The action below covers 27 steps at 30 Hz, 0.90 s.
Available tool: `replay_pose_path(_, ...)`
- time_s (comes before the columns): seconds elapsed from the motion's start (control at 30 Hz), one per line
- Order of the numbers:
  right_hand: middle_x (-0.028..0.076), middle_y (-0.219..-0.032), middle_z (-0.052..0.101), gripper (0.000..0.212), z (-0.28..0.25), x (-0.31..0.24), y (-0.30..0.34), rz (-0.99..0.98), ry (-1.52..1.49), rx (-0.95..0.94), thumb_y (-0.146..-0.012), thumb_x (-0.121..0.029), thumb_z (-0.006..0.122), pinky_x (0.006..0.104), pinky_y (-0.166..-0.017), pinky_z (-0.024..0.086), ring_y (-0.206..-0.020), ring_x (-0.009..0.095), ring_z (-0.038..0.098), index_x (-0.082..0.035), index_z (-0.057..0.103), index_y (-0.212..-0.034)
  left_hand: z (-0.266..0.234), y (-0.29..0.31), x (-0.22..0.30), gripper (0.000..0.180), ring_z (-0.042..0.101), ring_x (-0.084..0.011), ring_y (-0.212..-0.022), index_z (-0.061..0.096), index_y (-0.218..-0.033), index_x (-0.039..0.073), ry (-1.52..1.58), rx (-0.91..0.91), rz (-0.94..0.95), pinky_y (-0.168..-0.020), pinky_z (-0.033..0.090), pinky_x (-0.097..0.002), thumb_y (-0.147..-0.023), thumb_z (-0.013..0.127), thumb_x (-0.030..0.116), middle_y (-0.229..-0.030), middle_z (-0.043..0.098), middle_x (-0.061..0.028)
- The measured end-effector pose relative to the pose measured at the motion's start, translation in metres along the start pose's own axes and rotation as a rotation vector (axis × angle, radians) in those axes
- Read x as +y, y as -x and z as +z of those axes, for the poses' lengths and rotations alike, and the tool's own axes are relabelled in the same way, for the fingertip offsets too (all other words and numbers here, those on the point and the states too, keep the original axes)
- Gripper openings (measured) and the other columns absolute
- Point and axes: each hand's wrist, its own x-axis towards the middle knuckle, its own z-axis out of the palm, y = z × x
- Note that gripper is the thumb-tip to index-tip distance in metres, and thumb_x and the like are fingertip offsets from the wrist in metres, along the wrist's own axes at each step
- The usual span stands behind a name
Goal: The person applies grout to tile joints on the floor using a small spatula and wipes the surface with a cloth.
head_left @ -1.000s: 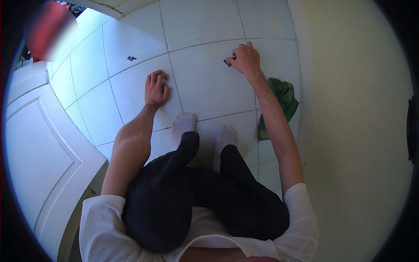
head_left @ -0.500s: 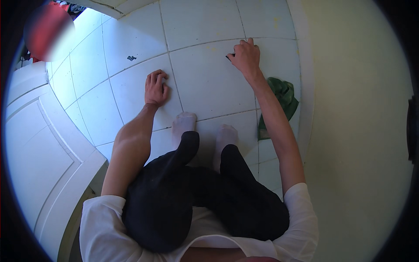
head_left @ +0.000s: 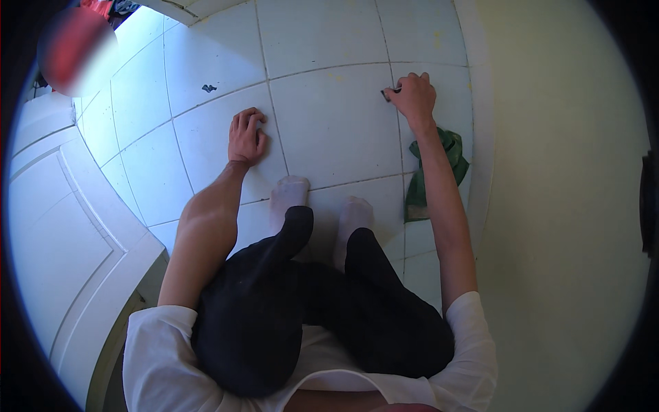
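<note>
My right hand [head_left: 416, 96] is closed round a small, flat, dark-edged piece [head_left: 386, 95], with only its end sticking out beside the thumb. It is low over the white floor tiles [head_left: 329, 130], at the joint near the right wall. What the piece is, I cannot make out. My left hand [head_left: 247, 137] rests on the tiles with fingers loosely bent and apart, holding nothing. Under and beside my right forearm lies a crumpled green plastic bag [head_left: 419, 192], partly hidden by the arm.
A torn dark scrap [head_left: 209, 88] lies on the tiles beyond my left hand. Small yellow specks mark the far tiles. A white panelled door [head_left: 75, 233] stands at the left, a pale wall [head_left: 563, 206] at the right. My feet in light socks [head_left: 290, 189] are between my arms.
My right hand has moved to the right and slightly nearer, still holding the small dark piece. My left hand has stayed in place.
</note>
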Motion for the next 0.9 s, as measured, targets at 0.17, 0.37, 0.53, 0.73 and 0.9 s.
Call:
replay_pose_path(0.17,0.008,-0.084,0.072,0.035,0.003,0.000,-0.004,0.020,0.039,0.028,-0.072,-0.040,0.088,0.0419,-0.072,0.055,-0.095,0.029,0.063,-0.006,0.078,-0.077,0.002,0.000,0.000,0.033,0.050,-0.0355,-0.124,0.059,-0.113,0.012,0.011,0.023,0.012,-0.107,0.042,-0.0498,-0.079,0.057,0.011,-0.126,0.055,-0.0099)
replay_pose_path(0.37,0.007,-0.083,0.071,0.033,0.002,-0.007,-0.004,-0.018,0.095,0.054,-0.071,-0.036,0.089,0.0432,-0.072,0.053,-0.094,0.028,0.063,-0.006,0.078,-0.078,0.000,-0.001,0.002,0.034,0.049,-0.0354,-0.124,0.058,-0.113,0.012,0.002,0.004,0.001,-0.108,0.041,-0.0496,-0.079,0.057,0.011,-0.127,0.055,-0.0099)
replay_pose_path(0.53,0.007,-0.083,0.071,0.033,0.001,-0.011,-0.003,-0.043,0.139,0.097,-0.072,-0.035,0.089,0.0424,-0.072,0.052,-0.093,0.027,0.062,-0.006,0.077,-0.080,0.000,-0.001,0.000,0.034,0.049,-0.0354,-0.124,0.058,-0.113,0.012,0.001,0.007,0.003,-0.107,0.042,-0.0498,-0.080,0.057,0.011,-0.127,0.054,-0.0101)
replay_pose_path(0.73,0.006,-0.082,0.071,0.034,0.002,-0.008,-0.006,-0.042,0.146,0.069,-0.073,-0.036,0.089,0.0416,-0.070,0.050,-0.094,0.026,0.062,-0.005,0.076,-0.079,0.000,-0.003,0.003,0.033,0.049,-0.0352,-0.124,0.058,-0.113,0.012,0.005,0.010,0.003,-0.108,0.041,-0.0497,-0.080,0.057,0.010,-0.127,0.054,-0.0100)
replay_pose_path(0.9,0.006,-0.083,0.071,0.033,-0.004,-0.013,-0.007,-0.032,0.154,-0.017,-0.072,-0.035,0.089,0.0418,-0.071,0.050,-0.094,0.026,0.062,-0.005,0.076,-0.079,0.000,0.000,0.001,0.034,0.049,-0.0352,-0.124,0.058,-0.113,0.012,-0.001,0.015,0.005,-0.108,0.041,-0.0498,-0.080,0.056,0.010,-0.126,0.054,-0.0097)
